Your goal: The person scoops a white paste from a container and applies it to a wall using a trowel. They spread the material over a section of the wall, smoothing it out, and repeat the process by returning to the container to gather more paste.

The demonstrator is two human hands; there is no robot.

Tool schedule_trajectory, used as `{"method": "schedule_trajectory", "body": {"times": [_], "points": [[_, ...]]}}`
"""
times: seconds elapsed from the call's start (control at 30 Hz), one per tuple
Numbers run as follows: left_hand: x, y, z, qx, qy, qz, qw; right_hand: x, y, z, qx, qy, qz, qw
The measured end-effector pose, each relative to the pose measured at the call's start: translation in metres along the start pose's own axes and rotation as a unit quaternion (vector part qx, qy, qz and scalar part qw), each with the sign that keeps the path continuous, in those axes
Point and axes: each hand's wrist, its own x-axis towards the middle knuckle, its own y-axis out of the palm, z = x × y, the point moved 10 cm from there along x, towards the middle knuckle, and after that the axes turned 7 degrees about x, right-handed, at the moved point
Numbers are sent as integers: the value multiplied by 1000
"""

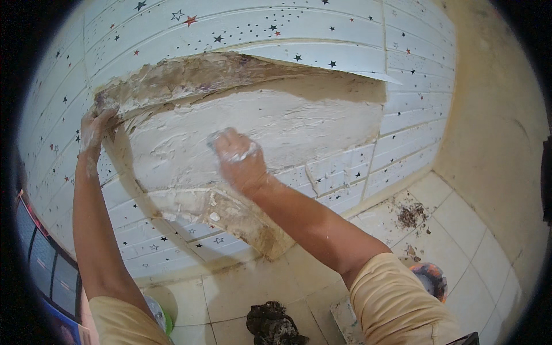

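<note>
White foam wallpaper (241,23) with printed stars covers the wall in front of me. A torn upper flap (190,77) of it folds outward, its brown, crusted back showing. At its left end, the fingers of my left hand (96,127) pinch the flap's edge. My right hand (241,164), smeared with white paste, is closed at the middle of the exposed white plastered patch (322,123). A small greyish thing (213,138) shows at its fingertips; its kind is unclear. Below, a lower flap (244,221) hangs down with its stained back outward.
Brown debris (411,215) lies on the tiled floor (471,230) near the beige right wall (494,115). By my right arm are an orange-and-grey bucket (434,279) and a pale tray-like object (345,319). A dark crumpled cloth (273,325) and a green-rimmed container (167,319) are nearer.
</note>
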Motion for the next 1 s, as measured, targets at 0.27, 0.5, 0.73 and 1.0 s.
{"method": "schedule_trajectory", "body": {"times": [0.27,0.5,0.73,1.0], "points": [[3,-8,17,25,-29,10,999,13,-32,-7,47,131,-9,990],[-6,-1,-5,18,-2,-24,1000,-35,-107,-216,-195,288,-16,937],[0,4,4,-13,7,4,1000,-82,-246,-243,-310,359,-154,867],[-4,7,-4,-28,27,-2,999,-60,-200,-211,-321,312,-173,877]]}}
